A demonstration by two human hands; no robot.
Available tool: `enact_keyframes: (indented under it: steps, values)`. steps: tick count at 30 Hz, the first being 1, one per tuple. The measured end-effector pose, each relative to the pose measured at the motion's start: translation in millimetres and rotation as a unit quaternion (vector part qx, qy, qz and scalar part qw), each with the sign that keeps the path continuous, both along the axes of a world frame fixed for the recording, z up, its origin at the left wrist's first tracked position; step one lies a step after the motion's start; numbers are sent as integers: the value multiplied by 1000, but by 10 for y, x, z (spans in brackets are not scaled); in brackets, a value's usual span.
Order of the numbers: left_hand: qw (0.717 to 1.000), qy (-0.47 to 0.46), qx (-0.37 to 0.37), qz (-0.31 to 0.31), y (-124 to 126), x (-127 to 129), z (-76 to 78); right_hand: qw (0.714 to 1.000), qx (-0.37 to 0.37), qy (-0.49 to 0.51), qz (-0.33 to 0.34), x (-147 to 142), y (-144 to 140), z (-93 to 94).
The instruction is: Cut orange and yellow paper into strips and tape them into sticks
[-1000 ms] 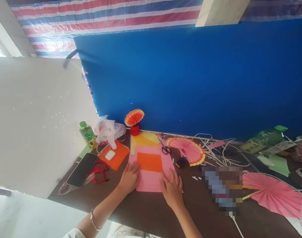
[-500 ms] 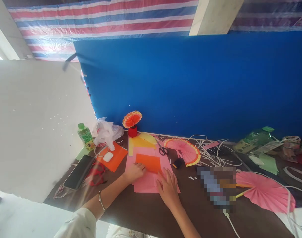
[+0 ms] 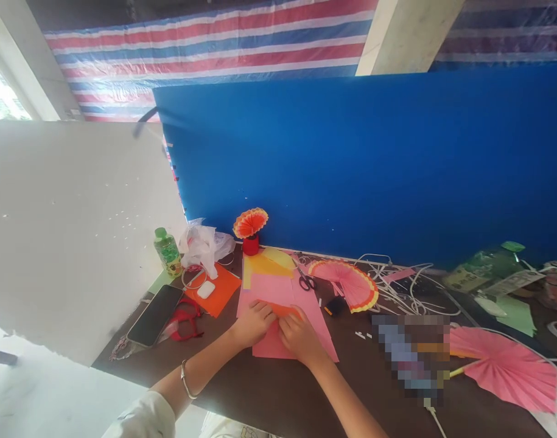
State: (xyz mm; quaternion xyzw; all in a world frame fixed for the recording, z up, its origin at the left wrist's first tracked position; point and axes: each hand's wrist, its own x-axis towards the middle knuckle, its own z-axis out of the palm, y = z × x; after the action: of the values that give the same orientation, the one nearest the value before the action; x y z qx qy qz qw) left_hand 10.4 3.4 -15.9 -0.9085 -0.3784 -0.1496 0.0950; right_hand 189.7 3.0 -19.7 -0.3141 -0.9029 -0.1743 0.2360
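Lower centre of frame: left hand (image 3: 253, 322) and right hand (image 3: 297, 336) close together, fingers pinching small orange paper (image 3: 285, 311) atop pink sheet (image 3: 287, 304) on worktop (image 3: 269, 389). Paper likely light, thin, creases easily; hold by edges.

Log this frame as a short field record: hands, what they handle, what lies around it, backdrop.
left hand: on the orange paper, fingers bent over it
right hand: pressing the same orange paper
under it: pink sheet on the brown table
left of it: phone, green bottle, orange sheet
behind it: scissors, small fan in a red pot
right of it: pink paper fan, white cables
backdrop: blue board
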Motion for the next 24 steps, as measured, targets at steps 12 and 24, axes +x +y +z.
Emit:
enact_keyframes:
  steps: [12,24]
  values:
    - [999,-17,-3,-33,-1,79,82,999,1,11,41,117,-2,123]
    - [997,-67,15,-33,37,-35,95,999,-8,31,32,287,-94,188]
